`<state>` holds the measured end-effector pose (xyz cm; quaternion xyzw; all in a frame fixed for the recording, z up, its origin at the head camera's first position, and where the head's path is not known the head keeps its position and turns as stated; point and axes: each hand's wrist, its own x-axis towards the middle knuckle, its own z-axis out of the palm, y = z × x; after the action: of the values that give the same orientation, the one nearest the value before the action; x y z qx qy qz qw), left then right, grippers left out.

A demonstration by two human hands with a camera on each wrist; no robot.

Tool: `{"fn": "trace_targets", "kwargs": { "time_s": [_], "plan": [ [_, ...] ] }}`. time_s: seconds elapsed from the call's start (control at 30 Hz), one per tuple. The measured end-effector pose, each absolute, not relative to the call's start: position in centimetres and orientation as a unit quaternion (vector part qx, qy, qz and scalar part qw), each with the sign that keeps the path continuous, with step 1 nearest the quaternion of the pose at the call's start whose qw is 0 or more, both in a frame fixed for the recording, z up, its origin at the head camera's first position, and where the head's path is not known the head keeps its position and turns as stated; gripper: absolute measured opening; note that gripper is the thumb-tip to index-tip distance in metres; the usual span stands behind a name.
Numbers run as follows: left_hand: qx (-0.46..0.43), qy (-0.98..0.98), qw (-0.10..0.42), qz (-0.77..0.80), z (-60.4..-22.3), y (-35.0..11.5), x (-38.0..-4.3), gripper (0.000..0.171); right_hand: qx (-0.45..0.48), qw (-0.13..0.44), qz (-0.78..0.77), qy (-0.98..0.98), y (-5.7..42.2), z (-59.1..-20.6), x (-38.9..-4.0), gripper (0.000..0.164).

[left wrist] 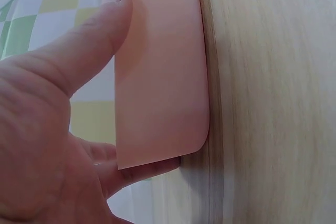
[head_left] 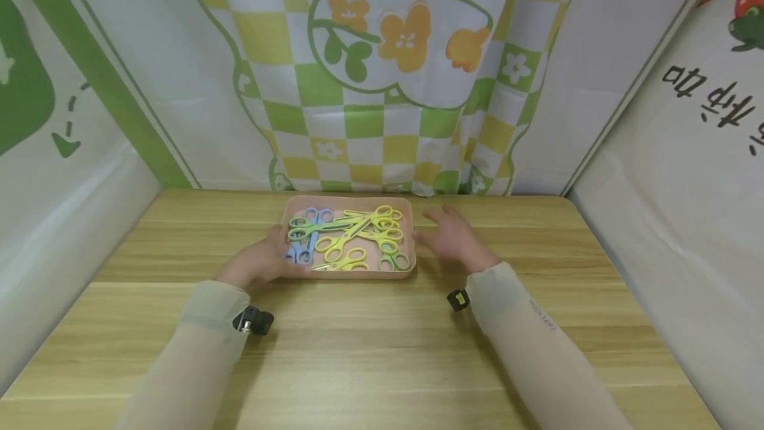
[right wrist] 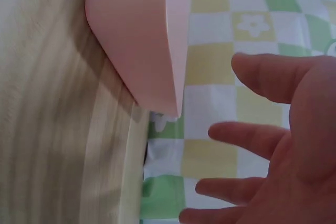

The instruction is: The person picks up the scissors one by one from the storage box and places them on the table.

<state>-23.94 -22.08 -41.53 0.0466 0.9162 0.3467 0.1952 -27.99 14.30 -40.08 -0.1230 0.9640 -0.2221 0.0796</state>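
Observation:
A pink tray (head_left: pixel 352 275) stands near the far edge of the wooden table. Several child-size scissors lie in it: yellow scissors (head_left: pixel 353 234), blue scissors (head_left: pixel 312 237) and green scissors (head_left: pixel 394 259). My left hand (head_left: pixel 259 261) holds the tray's near left corner, its thumb (left wrist: pixel 118 3) against the front wall and its other fingers round the left end, partly hidden. Beside the tray's right end is my right hand (head_left: pixel 450 237), fingers spread and holding nothing. In the right wrist view a gap separates its fingertips (right wrist: pixel 218 129) from the tray wall.
A checked, flowered curtain (head_left: pixel 382 131) hangs directly behind the table's far edge. White printed walls (head_left: pixel 674 171) close in on both sides. Bare wooden tabletop (head_left: pixel 370 357) stretches in front of the tray, between the two forearms. A small black camera sits on each wrist.

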Motion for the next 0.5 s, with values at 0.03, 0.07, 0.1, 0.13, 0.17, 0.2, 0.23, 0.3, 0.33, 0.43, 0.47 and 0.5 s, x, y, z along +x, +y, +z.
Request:
{"fn": "trace_targets", "kwargs": {
  "time_s": [0.03,0.07,0.1,0.13,0.17,0.2,0.23,0.3,0.33,0.43,0.47,0.5],
  "plan": [
    [0.045,0.913,0.195,0.354,-41.6,-22.1,-24.0,0.122,-0.129,0.086,-0.227,0.961,14.2,-40.0,-28.4,0.066],
    [0.043,0.908,0.196,0.368,-41.6,-22.0,-24.0,0.122,-0.135,0.095,-0.229,0.959,14.2,-40.0,-28.8,0.065],
    [0.041,0.903,0.197,0.379,-41.7,-22.0,-24.0,0.123,-0.139,0.105,-0.234,0.957,14.1,-40.0,-29.2,0.065],
    [0.042,0.899,0.198,0.387,-41.7,-22.1,-24.0,0.125,-0.140,0.117,-0.242,0.953,14.0,-40.0,-29.5,0.064],
    [0.042,0.897,0.198,0.394,-41.7,-22.1,-24.1,0.126,-0.140,0.129,-0.250,0.949,13.8,-39.9,-29.9,0.063],
    [0.042,0.899,0.198,0.389,-41.7,-22.2,-24.1,0.127,-0.141,0.140,-0.257,0.946,13.7,-39.9,-30.2,0.061],
    [0.041,0.903,0.198,0.379,-41.7,-22.2,-24.1,0.128,-0.139,0.151,-0.263,0.943,13.5,-39.8,-30.5,0.059],
    [0.042,0.914,0.197,0.353,-41.6,-22.2,-24.2,0.129,-0.136,0.168,-0.269,0.938,13.2,-39.9,-31.1,0.055],
    [0.043,0.920,0.197,0.335,-41.5,-22.3,-24.2,0.130,-0.134,0.174,-0.269,0.938,13.0,-39.9,-31.4,0.052],
    [0.042,0.929,0.199,0.309,-41.4,-22.2,-24.2,0.131,-0.139,0.185,-0.250,0.940,12.3,-39.8,-32.0,0.045],
    [0.042,0.929,0.202,0.309,-41.3,-22.3,-24.2,0.131,-0.140,0.188,-0.243,0.941,12.0,-39.8,-32.1,0.044],
    [0.041,0.928,0.203,0.309,-41.3,-22.3,-24.2,0.131,-0.141,0.191,-0.234,0.943,11.8,-39.8,-32.2,0.043]
  ]
}}
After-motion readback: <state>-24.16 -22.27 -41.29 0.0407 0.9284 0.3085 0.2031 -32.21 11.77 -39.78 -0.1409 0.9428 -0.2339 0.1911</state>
